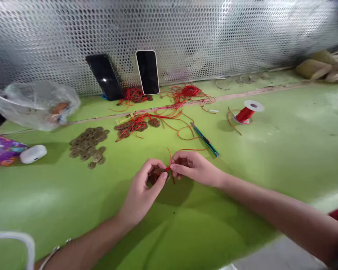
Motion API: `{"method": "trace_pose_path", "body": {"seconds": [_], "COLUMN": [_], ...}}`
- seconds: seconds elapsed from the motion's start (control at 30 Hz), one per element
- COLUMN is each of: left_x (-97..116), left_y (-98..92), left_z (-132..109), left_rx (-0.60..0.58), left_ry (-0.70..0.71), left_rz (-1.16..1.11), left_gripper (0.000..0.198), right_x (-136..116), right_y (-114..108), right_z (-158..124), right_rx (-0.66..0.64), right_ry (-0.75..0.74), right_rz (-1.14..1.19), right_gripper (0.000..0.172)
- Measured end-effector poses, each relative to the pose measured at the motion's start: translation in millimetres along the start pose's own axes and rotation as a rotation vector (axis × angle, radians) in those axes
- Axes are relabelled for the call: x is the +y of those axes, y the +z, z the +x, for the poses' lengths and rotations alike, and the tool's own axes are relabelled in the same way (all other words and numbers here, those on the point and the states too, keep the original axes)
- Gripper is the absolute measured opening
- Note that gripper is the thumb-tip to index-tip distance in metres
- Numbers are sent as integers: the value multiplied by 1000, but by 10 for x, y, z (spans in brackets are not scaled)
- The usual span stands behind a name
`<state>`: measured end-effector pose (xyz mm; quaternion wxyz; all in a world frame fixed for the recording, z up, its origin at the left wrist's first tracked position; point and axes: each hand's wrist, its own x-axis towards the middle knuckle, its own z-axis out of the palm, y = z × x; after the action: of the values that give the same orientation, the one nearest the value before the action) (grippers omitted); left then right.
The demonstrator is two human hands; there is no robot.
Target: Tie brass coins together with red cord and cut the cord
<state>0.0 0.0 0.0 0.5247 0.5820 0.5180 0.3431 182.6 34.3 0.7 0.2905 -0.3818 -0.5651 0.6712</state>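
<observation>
My left hand (145, 189) and my right hand (193, 168) meet over the green table (242, 180), both pinched on a red cord (169, 168) threaded through dark round coins (157, 174). The coins sit under my left fingers, partly hidden. A loose end of the red cord sticks up between the two hands. A heap of loose bronze coins (88, 145) lies to the left, and strung coins with red cord (135, 125) lie farther back.
Two phones (148, 72) lean on the perforated metal wall. A red thread spool (246, 112) stands at the right, a green pen-like tool (205, 140) near my right hand. A clear plastic bag (35, 105), a white case (33, 153) and a purple packet (1, 150) are left.
</observation>
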Motion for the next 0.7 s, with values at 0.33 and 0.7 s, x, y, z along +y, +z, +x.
{"method": "trace_pose_path", "body": {"seconds": [0.33,0.7], "left_x": [3,-10], "left_y": [12,21], "left_z": [-3,16], "left_rx": [-41,-35], "left_ry": [44,55], "left_rz": [22,-4], "left_gripper": [6,5], "right_x": [17,14], "right_y": [-23,-27], "right_z": [1,0], "right_rx": [-4,-15], "right_ry": [-13,-9], "right_rz": [-54,-32], "right_gripper": [32,31]}}
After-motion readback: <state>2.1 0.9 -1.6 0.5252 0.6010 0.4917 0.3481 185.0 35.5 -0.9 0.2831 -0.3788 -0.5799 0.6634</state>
